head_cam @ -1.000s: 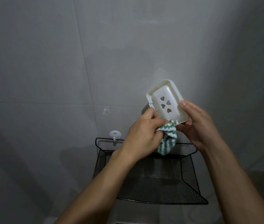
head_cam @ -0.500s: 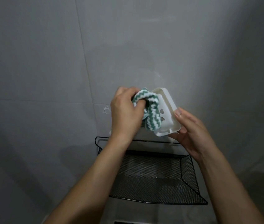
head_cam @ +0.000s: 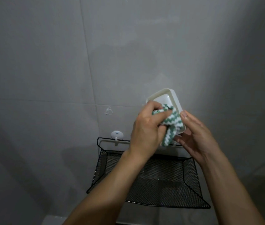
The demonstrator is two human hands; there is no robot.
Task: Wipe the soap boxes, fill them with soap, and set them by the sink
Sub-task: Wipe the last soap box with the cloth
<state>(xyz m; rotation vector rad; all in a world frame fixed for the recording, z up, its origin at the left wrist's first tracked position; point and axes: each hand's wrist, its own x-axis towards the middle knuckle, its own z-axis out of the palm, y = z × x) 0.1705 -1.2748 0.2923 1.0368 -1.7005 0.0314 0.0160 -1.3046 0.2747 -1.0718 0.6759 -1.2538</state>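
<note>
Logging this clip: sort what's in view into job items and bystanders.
In use:
white plastic soap box, held by right hand
green-and-white zigzag cloth, gripped by left hand

Just there:
black wire mesh basket
white round wall hook
grey tiled wall

Grey tiled wall (head_cam: 47,54); black mesh basket (head_cam: 161,181) hangs on it.

the left hand (head_cam: 146,127) has dragged the cloth (head_cam: 218,122) back down the soap box (head_cam: 165,99).
</note>
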